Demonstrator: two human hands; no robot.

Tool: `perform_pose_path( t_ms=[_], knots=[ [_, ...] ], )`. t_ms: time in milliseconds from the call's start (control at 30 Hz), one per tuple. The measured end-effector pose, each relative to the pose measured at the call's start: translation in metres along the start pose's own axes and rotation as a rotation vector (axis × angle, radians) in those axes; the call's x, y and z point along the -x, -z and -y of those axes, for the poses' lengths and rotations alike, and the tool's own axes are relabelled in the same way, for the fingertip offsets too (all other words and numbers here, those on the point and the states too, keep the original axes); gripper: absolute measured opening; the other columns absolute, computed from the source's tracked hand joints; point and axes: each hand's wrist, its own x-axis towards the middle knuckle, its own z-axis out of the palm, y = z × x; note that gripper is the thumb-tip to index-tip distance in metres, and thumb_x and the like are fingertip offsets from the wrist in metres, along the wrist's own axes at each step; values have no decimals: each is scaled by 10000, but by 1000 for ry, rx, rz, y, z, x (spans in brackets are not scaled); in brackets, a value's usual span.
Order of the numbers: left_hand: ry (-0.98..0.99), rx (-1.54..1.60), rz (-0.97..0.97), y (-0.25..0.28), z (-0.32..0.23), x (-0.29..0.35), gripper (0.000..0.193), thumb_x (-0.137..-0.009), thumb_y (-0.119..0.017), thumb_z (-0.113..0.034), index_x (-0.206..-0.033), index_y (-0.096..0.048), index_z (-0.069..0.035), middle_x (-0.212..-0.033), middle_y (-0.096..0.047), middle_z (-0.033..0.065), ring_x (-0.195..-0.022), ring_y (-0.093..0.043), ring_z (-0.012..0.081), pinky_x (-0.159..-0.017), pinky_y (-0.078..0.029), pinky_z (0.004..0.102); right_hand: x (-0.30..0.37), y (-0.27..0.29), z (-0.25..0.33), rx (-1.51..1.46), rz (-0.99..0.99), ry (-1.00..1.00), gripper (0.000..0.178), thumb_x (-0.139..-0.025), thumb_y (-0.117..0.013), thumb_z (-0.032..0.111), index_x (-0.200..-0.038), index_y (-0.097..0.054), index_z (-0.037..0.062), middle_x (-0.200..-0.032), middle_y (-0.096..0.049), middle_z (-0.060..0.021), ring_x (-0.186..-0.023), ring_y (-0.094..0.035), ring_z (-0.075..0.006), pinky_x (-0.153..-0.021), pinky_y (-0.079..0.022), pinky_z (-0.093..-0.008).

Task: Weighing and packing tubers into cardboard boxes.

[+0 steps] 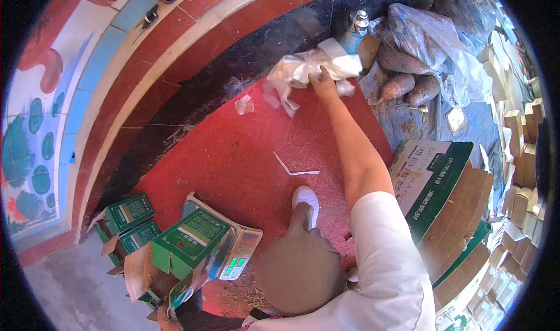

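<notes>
My right hand stretches far forward, with its fingers closed on a crumpled bundle of white plastic bags. The bundle's edges are smeared by motion. A green carton with open flaps sits on a weighing scale whose display glows green, at my lower left. What looks like my left hand shows in part at the bottom edge beside that carton. Its fingers are hidden. Just beyond the bags stands a metal flask-like bottle.
Large root vegetables lie by clear plastic bags at the far right. Flattened green-and-white cartons lean at my right. More green boxes stand left of the scale. A red mat covers the floor, with a bent white strip on it.
</notes>
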Motion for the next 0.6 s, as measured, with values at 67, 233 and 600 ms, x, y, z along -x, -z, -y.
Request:
perform_pose_path(
  t_ms=[67,233,600],
  knots=[
    [61,-13,63,-2,0,-1,220,-863,-585,-186,-972,-567,4,-898,-595,162,-827,-519,346,-794,-399,395,-1,4,-8,104,4,-5,680,-758,-635,272,-1325,-373,3,-1209,-508,-276,-1123,-504,-378,-942,-400,-397],
    [-100,139,38,3,-5,0,173,-849,-588,-149,-916,-573,10,-852,-578,182,-777,-524,366,-715,-415,408,46,12,-12,238,-28,158,670,-775,-624,274,-1333,-364,10,-1228,-494,-274,-1142,-480,-398,-956,-391,-406],
    [-105,242,-101,-2,-31,15,137,-811,-608,-109,-845,-558,14,-796,-553,195,-778,-537,410,-688,-433,430,266,78,-25,913,202,-339,376,-802,-575,313,-1093,-616,78,-1100,-608,-196,-1041,-576,-352,-915,-413,-451]
  ],
)
